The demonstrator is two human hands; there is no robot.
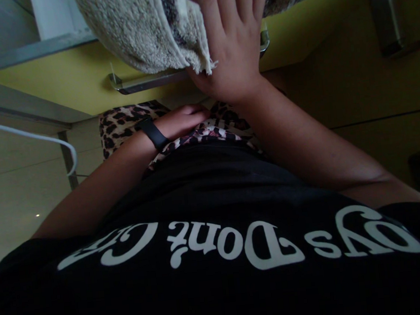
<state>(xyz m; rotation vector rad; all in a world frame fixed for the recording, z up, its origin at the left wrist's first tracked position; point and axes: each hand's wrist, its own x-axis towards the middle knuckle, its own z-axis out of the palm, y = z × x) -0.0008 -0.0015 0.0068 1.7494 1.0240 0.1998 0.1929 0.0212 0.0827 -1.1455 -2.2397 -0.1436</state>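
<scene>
Right hand is on a fuzzy towel, over the silver handle of the yellow drawer. Its back faces up and its fingers lie side by side. The tips are cut off, so I can't tell if it grips the towel or just presses on it. Towel shows on both sides of this hand, and one ragged corner hangs down by the handle.

Left hand is on the person's side of the handle, by the spotted pants. I can't tell if it holds anything. A white cord is left of the handle.

Right now, the step looks like handling the towel with one hand. Next, a good move seems to need a firm hold on it.
</scene>
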